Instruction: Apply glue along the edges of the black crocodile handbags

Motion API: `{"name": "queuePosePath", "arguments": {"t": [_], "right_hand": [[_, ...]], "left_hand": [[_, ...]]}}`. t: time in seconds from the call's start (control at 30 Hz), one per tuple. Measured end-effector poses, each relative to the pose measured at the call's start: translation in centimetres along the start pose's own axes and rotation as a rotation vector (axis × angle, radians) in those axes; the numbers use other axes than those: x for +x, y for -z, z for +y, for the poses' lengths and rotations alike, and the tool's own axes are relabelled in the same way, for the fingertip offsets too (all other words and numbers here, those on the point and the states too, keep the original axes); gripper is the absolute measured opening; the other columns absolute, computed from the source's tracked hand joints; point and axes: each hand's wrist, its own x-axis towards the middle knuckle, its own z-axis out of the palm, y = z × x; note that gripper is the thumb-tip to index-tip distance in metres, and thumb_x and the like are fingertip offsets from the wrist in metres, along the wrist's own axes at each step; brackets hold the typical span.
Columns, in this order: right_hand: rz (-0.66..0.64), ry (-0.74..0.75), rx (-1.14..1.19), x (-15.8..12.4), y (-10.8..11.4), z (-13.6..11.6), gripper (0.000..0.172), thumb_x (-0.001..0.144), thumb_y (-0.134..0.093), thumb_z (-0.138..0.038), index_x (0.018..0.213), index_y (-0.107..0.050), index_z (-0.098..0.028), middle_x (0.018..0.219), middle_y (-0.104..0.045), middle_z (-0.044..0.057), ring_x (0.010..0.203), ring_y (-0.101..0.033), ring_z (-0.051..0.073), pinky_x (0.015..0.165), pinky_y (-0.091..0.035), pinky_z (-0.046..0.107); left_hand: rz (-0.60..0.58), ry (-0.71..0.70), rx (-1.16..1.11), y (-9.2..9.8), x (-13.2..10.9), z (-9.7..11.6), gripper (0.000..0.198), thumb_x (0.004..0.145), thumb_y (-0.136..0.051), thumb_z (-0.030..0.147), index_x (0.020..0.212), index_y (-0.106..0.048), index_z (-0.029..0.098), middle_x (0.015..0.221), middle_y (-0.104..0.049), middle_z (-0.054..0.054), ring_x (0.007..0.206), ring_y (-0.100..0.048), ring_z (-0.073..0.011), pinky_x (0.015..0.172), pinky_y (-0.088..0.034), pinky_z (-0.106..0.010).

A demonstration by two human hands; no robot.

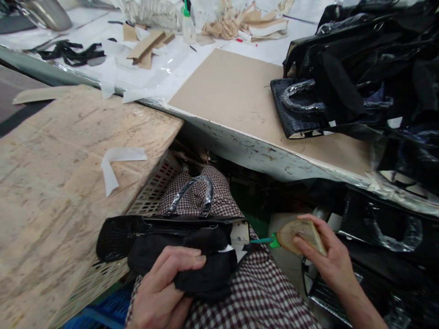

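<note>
A black handbag (154,225) with a plastic-wrapped handle lies across my lap, over a checked apron. My left hand (168,283) is closed on the bag's black fabric lining (206,278), thumb on top. In my right hand (329,256) is a yellowish squeeze bottle (300,235) with a green nozzle, held on its side. The nozzle's thin tip points left and meets the bag's right end, by a pale exposed edge (240,234). Whether anything flows from the tip I cannot tell.
Black handbags (360,68) are piled on the table at right, with more (384,224) below its edge. A wooden board (68,160) bearing a white strip (116,162) rests over a plastic crate (157,178) at left. Another green-tipped bottle (188,27) stands at the back.
</note>
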Motion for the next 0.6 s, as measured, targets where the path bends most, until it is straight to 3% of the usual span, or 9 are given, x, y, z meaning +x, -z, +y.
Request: {"name": "queuePosePath", "arguments": {"t": [0.17, 0.37, 0.6], "right_hand": [[-0.011, -0.066, 0.038, 0.3, -0.1, -0.3, 0.049, 0.079, -0.073, -0.056, 0.117, -0.061, -0.029, 0.106, -0.067, 0.002, 0.091, -0.064, 0.023, 0.083, -0.051, 0.034], [0.028, -0.149, 0.117, 0.1, 0.4, -1.4, 0.047, 0.079, -0.071, -0.056, 0.115, -0.062, -0.027, 0.099, -0.068, 0.001, 0.083, -0.065, 0.023, 0.072, -0.056, 0.030], [0.027, -0.086, 0.023, -0.7, 0.1, -1.5, 0.049, 0.079, -0.072, -0.057, 0.116, -0.062, -0.027, 0.103, -0.069, 0.003, 0.084, -0.066, 0.023, 0.077, -0.055, 0.034]], "left_hand": [[0.019, 0.012, 0.020, 0.1, -0.1, 0.2, 0.017, 0.090, -0.055, 0.002, 0.096, -0.066, 0.014, 0.098, -0.065, -0.005, 0.100, -0.062, -0.0125, 0.087, -0.055, -0.018], [0.039, 0.021, 0.066, 0.3, 0.1, 0.4, 0.019, 0.088, -0.054, 0.002, 0.095, -0.066, 0.015, 0.094, -0.067, -0.005, 0.096, -0.064, -0.0127, 0.083, -0.056, -0.018], [0.053, 0.016, 0.070, 0.5, -0.9, 0.4, 0.022, 0.085, -0.055, 0.001, 0.096, -0.067, 0.016, 0.094, -0.068, -0.005, 0.095, -0.065, -0.0136, 0.081, -0.058, -0.018]]}}
